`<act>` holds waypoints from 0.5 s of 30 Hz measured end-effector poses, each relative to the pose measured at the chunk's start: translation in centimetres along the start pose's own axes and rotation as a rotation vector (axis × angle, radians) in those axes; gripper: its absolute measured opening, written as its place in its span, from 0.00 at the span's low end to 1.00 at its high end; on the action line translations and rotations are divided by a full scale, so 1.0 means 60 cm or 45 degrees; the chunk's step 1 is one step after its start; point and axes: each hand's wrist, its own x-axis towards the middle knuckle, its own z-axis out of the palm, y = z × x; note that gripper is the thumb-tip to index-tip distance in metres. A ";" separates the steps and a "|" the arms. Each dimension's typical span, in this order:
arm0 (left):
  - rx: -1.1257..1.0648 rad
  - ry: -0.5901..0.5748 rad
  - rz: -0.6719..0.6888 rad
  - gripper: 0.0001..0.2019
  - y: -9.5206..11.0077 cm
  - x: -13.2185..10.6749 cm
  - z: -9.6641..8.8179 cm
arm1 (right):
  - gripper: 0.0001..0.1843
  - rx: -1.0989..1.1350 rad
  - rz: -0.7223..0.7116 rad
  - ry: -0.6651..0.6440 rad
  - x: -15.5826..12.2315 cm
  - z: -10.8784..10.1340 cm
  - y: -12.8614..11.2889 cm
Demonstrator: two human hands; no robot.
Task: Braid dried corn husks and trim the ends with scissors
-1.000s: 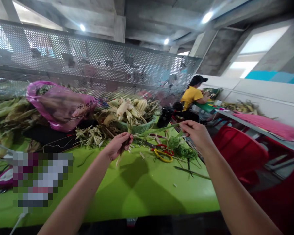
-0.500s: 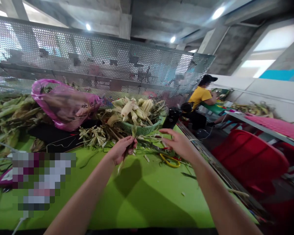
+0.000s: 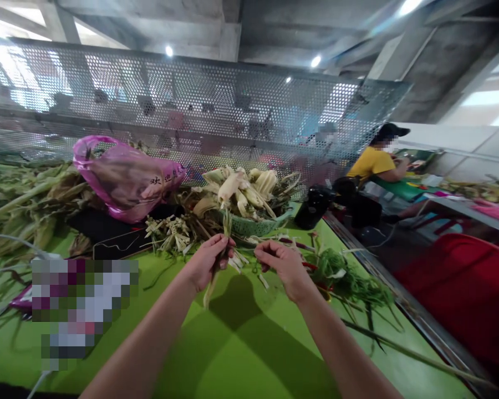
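Observation:
My left hand [image 3: 208, 259] is closed around a thin twisted bundle of corn husk [image 3: 227, 220]. Its top sticks up above my fingers and its pale tail hangs below toward the table. Just to the right, my right hand [image 3: 283, 267] has thumb and fingertips pressed together; what they pinch, if anything, is too small to make out. The two hands are apart. Behind them stands a green basket [image 3: 255, 226] heaped with pale corn husk pieces [image 3: 233, 187]. Small cut scraps [image 3: 238, 261] lie between the hands on the green table [image 3: 241, 354].
A pink plastic bag [image 3: 127, 183] and piled husks [image 3: 29, 205] are at the left. Green fibres [image 3: 353, 280] and long stalks lie right. A black object [image 3: 311, 206] stands by the basket. Beyond the table edge are a red chair [image 3: 461, 282] and a person in yellow [image 3: 372, 163].
My right hand has come nearer to the left one, and its spread fingers have closed into a pinch. My left hand keeps hold of the husk bundle. The scene has shifted rightward in view.

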 end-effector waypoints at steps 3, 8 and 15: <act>0.058 0.069 0.042 0.13 -0.003 0.001 -0.003 | 0.13 -0.032 -0.023 0.043 -0.008 -0.004 -0.002; 0.229 0.168 0.132 0.12 -0.001 -0.006 0.007 | 0.13 -0.141 -0.100 0.061 -0.014 -0.004 -0.006; 0.323 0.167 0.146 0.12 -0.012 -0.011 0.023 | 0.11 -0.284 -0.170 0.050 -0.017 -0.005 -0.011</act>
